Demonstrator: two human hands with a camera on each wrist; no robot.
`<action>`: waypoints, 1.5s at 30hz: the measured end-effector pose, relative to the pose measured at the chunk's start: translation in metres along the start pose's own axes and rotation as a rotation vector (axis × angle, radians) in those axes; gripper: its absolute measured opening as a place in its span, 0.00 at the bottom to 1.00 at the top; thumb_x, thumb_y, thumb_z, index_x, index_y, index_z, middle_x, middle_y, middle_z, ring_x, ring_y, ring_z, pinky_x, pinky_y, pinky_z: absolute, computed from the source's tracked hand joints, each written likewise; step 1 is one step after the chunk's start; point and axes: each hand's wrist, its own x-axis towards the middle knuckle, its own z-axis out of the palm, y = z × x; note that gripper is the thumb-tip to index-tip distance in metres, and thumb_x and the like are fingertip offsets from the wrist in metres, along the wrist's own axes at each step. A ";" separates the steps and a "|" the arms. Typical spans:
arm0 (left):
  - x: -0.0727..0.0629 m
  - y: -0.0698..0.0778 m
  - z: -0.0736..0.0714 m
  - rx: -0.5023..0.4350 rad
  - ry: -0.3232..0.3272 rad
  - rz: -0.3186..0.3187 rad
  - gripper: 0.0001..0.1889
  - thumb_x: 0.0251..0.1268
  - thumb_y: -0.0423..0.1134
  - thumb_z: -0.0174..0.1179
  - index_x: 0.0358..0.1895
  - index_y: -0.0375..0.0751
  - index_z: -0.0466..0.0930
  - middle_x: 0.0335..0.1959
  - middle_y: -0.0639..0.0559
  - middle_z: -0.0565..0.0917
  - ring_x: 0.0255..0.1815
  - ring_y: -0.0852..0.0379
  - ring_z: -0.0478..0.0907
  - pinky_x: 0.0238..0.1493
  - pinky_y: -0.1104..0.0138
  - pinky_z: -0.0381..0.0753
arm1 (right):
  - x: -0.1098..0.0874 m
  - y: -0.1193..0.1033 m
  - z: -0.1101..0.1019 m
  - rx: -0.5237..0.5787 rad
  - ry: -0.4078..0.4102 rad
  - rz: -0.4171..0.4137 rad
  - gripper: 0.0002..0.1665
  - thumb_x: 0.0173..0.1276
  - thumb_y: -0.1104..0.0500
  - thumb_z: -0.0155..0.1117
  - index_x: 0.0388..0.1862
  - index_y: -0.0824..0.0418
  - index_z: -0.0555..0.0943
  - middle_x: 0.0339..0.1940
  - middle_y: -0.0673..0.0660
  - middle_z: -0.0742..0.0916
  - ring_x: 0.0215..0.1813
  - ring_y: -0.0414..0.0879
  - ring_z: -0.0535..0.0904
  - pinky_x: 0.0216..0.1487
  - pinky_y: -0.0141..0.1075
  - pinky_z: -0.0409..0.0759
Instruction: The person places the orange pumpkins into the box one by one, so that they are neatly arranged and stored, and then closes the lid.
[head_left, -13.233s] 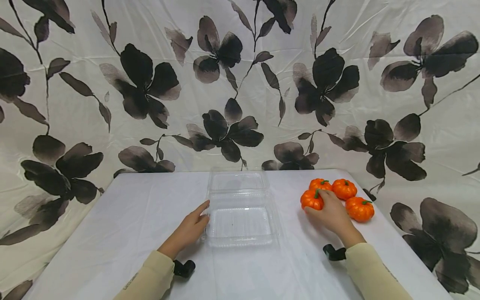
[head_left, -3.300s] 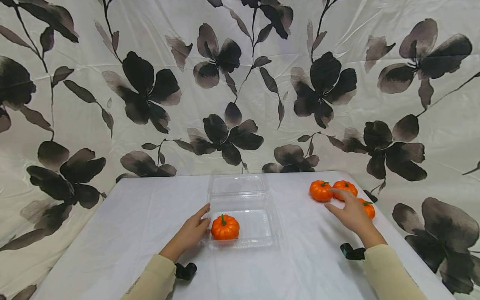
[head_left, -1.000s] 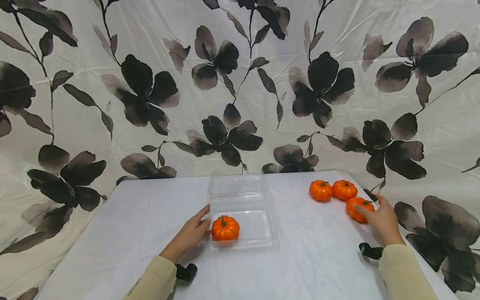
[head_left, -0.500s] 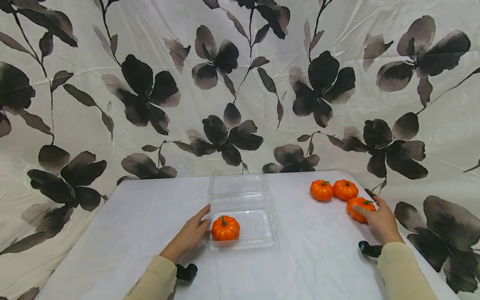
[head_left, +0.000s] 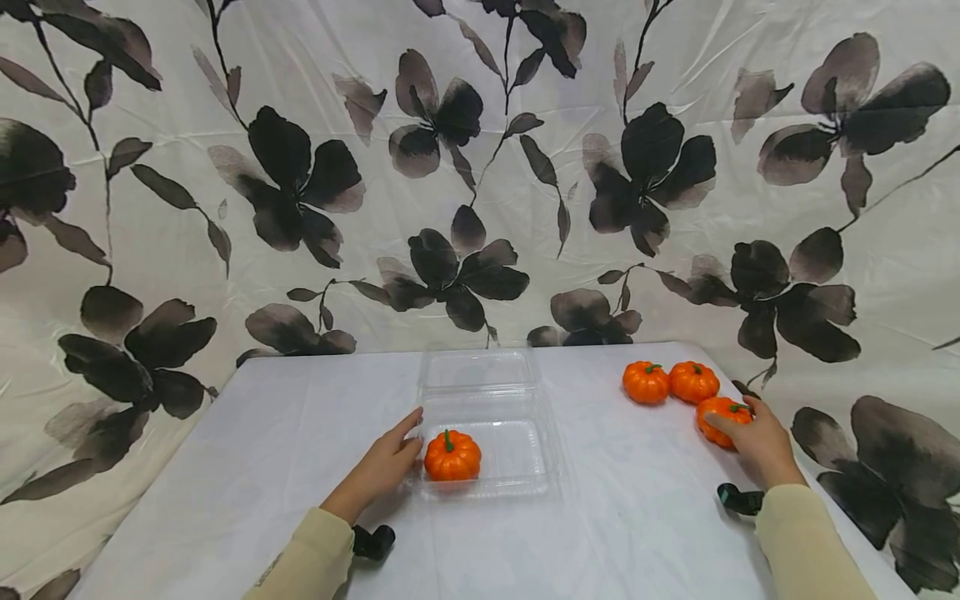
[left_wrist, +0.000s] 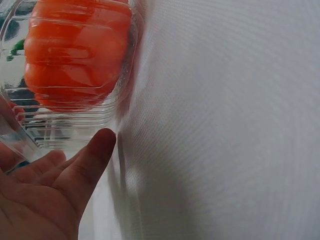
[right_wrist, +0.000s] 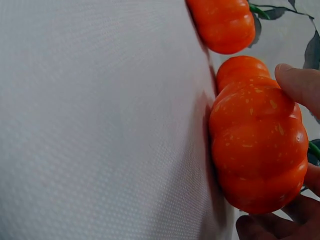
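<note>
A clear plastic clamshell container (head_left: 517, 450) lies open in the middle of the white table, its lid (head_left: 477, 369) folded back toward the wall. One small orange pumpkin (head_left: 452, 457) with a green stem sits in its front left part. My left hand (head_left: 378, 468) rests at the container's left side, index finger stretched along the rim; in the left wrist view the thumb (left_wrist: 92, 162) points up close to the ribbed wall. On the right, my right hand (head_left: 765, 443) holds the nearest pumpkin (right_wrist: 257, 145) of a group, thumb on one side and fingers on the other.
Two more orange pumpkins (head_left: 645, 383) stand side by side just behind the held one, near the table's back right corner. The right table edge runs close beside my right hand. Behind the table hangs a floral cloth (head_left: 465, 167).
Since the earliest frame one pumpkin has gone from the right group into the container. My right hand moved rightward to the nearest pumpkin and has stayed there; the left hand is still.
</note>
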 end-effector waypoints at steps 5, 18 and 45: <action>0.000 0.000 0.000 -0.001 -0.007 -0.001 0.31 0.74 0.43 0.46 0.77 0.49 0.52 0.74 0.46 0.64 0.66 0.44 0.73 0.64 0.48 0.73 | 0.001 0.002 0.000 -0.013 -0.023 -0.028 0.64 0.62 0.31 0.59 0.79 0.64 0.39 0.76 0.75 0.52 0.71 0.73 0.53 0.68 0.68 0.59; 0.000 0.002 -0.002 -0.008 -0.017 -0.014 0.31 0.74 0.43 0.46 0.77 0.49 0.52 0.75 0.46 0.64 0.64 0.45 0.74 0.63 0.49 0.75 | -0.008 -0.002 0.000 -0.062 -0.024 -0.048 0.64 0.60 0.30 0.60 0.79 0.64 0.42 0.75 0.76 0.55 0.70 0.72 0.54 0.68 0.67 0.59; 0.002 0.000 0.000 -0.007 0.008 -0.010 0.31 0.73 0.43 0.47 0.77 0.49 0.53 0.74 0.45 0.65 0.64 0.45 0.75 0.62 0.49 0.76 | -0.032 -0.027 0.017 -0.209 -0.111 -0.273 0.67 0.57 0.27 0.60 0.78 0.67 0.45 0.73 0.77 0.59 0.69 0.73 0.57 0.67 0.67 0.60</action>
